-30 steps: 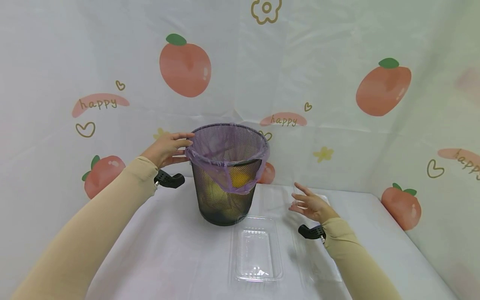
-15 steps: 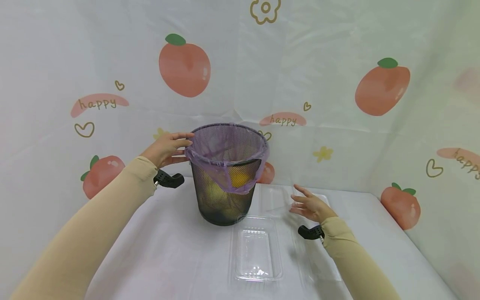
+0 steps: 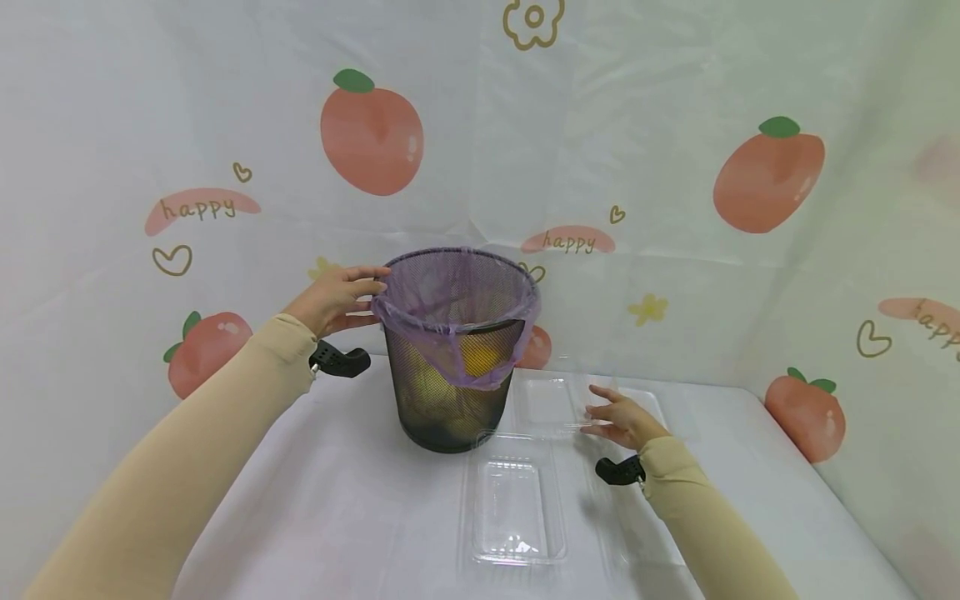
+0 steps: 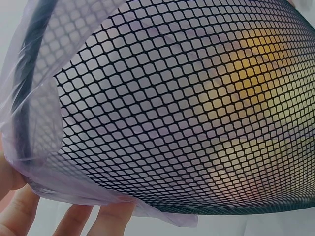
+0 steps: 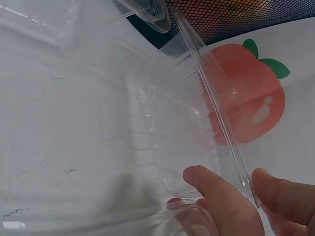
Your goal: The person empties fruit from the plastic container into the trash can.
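Observation:
My left hand (image 3: 337, 300) rests with fairly straight fingers (image 4: 113, 216) against the outside of a black mesh wastebasket (image 3: 420, 400), right at its rim. A thin purple bin bag (image 3: 480, 367) lines it and folds over the rim. My right hand (image 3: 626, 417) pinches the edge of a clear plastic food container (image 5: 231, 132) between thumb and fingers, to the right of the basket. In the head view this container (image 3: 547, 400) hardly stands out against the white cloth. Yellow things show through the basket's mesh (image 4: 256, 73), blurred.
One clear rectangular plastic tray (image 3: 517, 508) lies on the white tabletop (image 3: 315, 500) in front of the basket. More clear plastic (image 3: 645, 525) lies under the right forearm. A white backdrop (image 3: 675, 83) printed with peaches rises behind and on the right.
My right hand has moved slightly down and to the left, and the clear container has tipped lower, flatter toward the table beside the basket. The left hand stays at the rim.

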A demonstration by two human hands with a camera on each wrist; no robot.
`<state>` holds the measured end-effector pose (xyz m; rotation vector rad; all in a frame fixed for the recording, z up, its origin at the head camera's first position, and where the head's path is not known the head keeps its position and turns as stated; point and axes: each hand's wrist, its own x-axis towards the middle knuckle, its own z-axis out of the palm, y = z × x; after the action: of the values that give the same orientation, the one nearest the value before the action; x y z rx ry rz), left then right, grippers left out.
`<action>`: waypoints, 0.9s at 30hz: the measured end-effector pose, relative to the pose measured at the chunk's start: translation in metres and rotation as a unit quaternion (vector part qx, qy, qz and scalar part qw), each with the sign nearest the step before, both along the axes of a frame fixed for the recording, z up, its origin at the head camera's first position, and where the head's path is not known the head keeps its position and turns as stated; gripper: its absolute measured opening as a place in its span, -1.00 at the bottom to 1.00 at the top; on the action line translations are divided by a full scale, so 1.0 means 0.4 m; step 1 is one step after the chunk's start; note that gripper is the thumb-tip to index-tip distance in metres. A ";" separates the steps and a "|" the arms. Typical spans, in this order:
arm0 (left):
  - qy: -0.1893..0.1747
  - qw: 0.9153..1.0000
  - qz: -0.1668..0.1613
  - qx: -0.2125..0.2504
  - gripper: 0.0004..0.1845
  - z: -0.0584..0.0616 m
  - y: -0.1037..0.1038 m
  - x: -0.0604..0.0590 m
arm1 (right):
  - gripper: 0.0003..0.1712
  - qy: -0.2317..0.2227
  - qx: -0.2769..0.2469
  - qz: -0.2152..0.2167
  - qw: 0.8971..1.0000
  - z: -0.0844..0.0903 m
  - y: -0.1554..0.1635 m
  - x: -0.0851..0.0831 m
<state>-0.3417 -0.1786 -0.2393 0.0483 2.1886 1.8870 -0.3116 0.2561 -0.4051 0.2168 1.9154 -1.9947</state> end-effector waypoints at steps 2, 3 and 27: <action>0.000 1.000 0.000 -0.001 -0.44 0.000 0.000 -0.001 | -0.22 -0.002 0.008 0.000 1.000 -0.001 0.000 0.000; 0.001 1.000 -0.001 -0.001 -0.44 0.000 -0.001 -0.001 | -0.22 -0.003 0.012 0.001 1.000 -0.001 0.000 -0.001; 0.006 1.000 -0.009 -0.001 -0.44 0.004 0.002 0.000 | -0.23 -0.064 -0.026 -0.009 0.998 0.027 0.004 -0.003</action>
<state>-0.3418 -0.1778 -0.2378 0.0797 2.1898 1.8801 -0.3129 0.2576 -0.3944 0.3394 1.7870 -1.9890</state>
